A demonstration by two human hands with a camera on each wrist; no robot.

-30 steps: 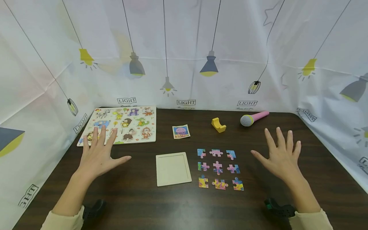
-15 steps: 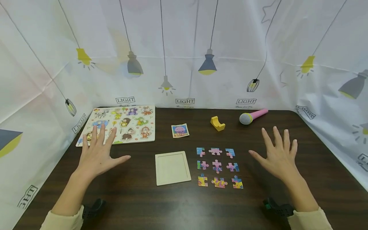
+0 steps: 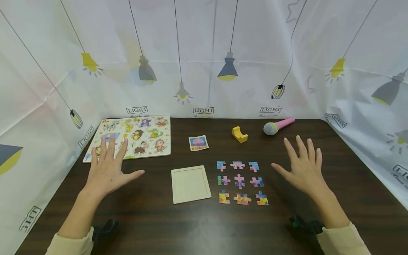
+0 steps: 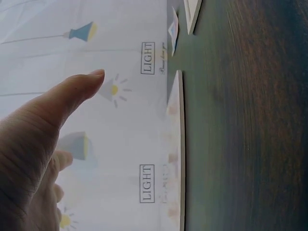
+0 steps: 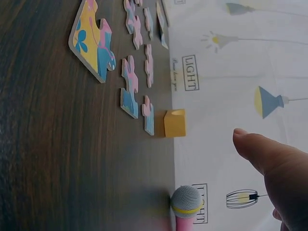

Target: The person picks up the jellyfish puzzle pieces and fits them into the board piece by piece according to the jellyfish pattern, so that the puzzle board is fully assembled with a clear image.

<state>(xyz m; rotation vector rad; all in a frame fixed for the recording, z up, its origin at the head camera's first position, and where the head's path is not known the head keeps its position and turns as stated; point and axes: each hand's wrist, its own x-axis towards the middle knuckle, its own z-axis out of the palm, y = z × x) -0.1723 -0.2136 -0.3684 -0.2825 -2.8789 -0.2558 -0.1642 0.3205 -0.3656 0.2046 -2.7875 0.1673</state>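
Note:
My left hand [image 3: 106,173] is held above the table with fingers spread, its fingertips overlapping the white animal puzzle board [image 3: 149,136] in the head view. Nothing is in it. On the other side my right hand [image 3: 304,170] is likewise spread and bare, to the right of the jigsaw pieces [image 3: 239,181], which lie apart in rows. Between the hands sits a square wooden puzzle frame [image 3: 191,185] with a shallow recess. Behind it lies a small picture card [image 3: 198,143] showing a pink jellyfish. In the right wrist view, my thumb [image 5: 269,154] shows over a corner piece [image 5: 91,43].
Toward the back of the dark table [image 3: 204,230] are a yellow curved block [image 3: 239,135] and a pink toy microphone [image 3: 278,126]. A white curtain [image 3: 204,53] printed with lamps hangs along the back and both sides.
My right hand has drifted slightly left and up in the head view. The whole scene has shifted a little left and up as well. Fingers stay spread and the objects keep their arrangement.

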